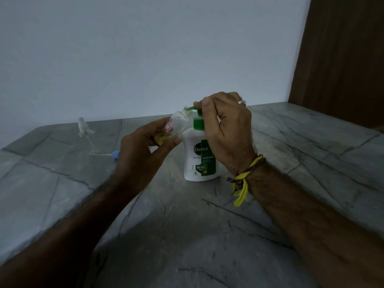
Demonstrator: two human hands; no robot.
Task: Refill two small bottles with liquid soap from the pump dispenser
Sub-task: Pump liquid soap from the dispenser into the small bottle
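A white soap dispenser [196, 161] with a green pump head stands upright on the grey stone counter [207, 225]. My right hand [225, 127] rests on top of the pump head, fingers curled over it. My left hand [139, 156] grips a small clear bottle [176, 124], tilted with its open mouth up against the green spout. A little yellowish liquid sits in the bottle's lower end, partly hidden by my fingers.
At the back left of the counter lies a clear spray-pump top [85, 129] with its dip tube, and a small blue cap [115, 155] beside my left hand. A brown wooden panel [342, 59] rises at the right, a pale wall behind.
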